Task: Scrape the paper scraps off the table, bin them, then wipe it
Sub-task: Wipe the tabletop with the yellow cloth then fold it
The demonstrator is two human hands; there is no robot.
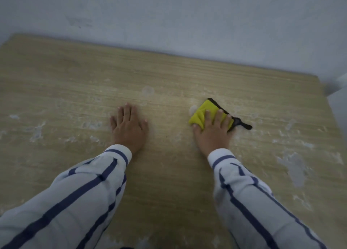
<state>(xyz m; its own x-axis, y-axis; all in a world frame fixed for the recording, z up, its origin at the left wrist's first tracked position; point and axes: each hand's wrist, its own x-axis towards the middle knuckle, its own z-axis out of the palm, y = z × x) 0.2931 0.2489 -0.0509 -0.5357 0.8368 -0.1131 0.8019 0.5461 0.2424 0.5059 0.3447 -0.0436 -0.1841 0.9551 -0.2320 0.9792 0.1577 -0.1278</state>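
On the tabletop, right of centre: the right hand lies palm down over a folded yellow cloth, fingers spread across it and thumb hooked round the near-left corner. Not a pinch or a fist; the hand is flattened, pressing the cloth to the wood. Likely reason: a spread palm puts weight over the whole pad so it drags evenly when pushed.

The cloth is bunched into a thick wad, its black edging trailing out to the right from under the fingers. Folding gives a firmer pad for rubbing.

The left hand is empty, open and flat on bare wood, fingers together, well apart from the cloth. Judged a brace: it carries the lean of the body while the other arm works.

Both arms wear striped sleeves, cuffs just clear of the wood.

Outward from the hands: pale, whitish patches of residue cling to the surface at far left, and a larger grey-white patch sits near the right edge. More flecks scatter along the right side and the near edge. Whether these are stuck paper, glue or wet smears cannot be told; the picture is soft. No loose scraps, scraper or bin in view.

The wood between the two hands looks cleaner than the flanks.

Judgement: wiping stage, partway. The patches left and right remain to be covered, and if stuck fast the cloth alone may not lift them.

Behind the tabletop, a plain pale wall meets its far edge.
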